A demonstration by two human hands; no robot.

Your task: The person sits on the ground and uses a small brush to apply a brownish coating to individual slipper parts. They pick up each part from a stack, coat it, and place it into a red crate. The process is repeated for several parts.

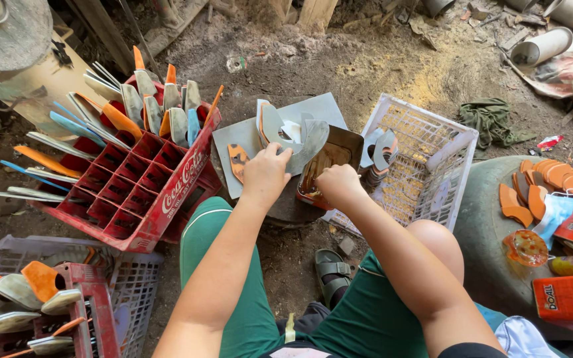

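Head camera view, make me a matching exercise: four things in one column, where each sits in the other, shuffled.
Things:
1. curved grey metal blade
2. red plastic bottle crate
3. white plastic lattice basket
4. orange crescent-shaped pieces

Places:
A. far right, on a round grey surface
B. held in the left hand
C. left of the knees, full of blades
D. just beyond the right hand

Pairs: 1-B, 2-C, 3-D, 4-A

Both hands [303,178] fwd, fingers curled
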